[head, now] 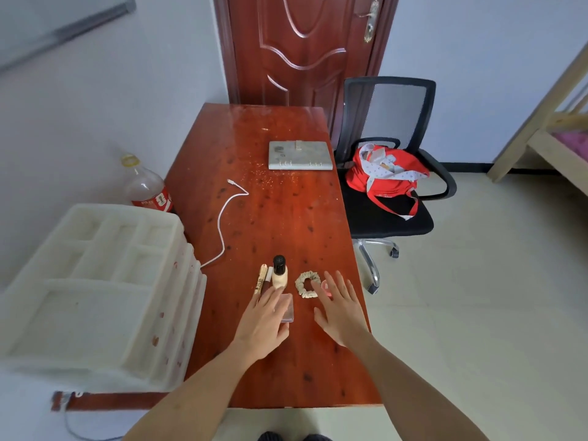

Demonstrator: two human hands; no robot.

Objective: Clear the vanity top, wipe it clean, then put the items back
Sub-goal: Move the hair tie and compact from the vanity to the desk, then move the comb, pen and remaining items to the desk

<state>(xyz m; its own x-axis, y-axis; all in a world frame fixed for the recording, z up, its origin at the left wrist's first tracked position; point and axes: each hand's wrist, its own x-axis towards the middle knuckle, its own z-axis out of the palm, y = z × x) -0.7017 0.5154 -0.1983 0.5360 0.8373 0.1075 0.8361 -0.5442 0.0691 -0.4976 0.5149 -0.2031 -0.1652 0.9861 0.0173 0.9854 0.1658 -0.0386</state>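
On the red-brown wooden table top (280, 218) stand a cream bottle with a black cap (279, 271), two slim cosmetic tubes (263, 278) and a beige scrunchie (304, 284). My left hand (265, 323) lies flat over a small clear square case (288, 308), fingers spread. My right hand (342, 308) hovers open beside the scrunchie, its fingers partly covering a small pink round object (327, 286). A white cable (224, 224) snakes across the table's left part. A grey notebook (299, 155) lies at the far end.
A white plastic organiser with compartments (95, 281) sits left of the table, with a large plastic bottle (147, 186) behind it. A black office chair (391, 186) holding a red bag (385, 173) stands at the right. A door is behind the table.
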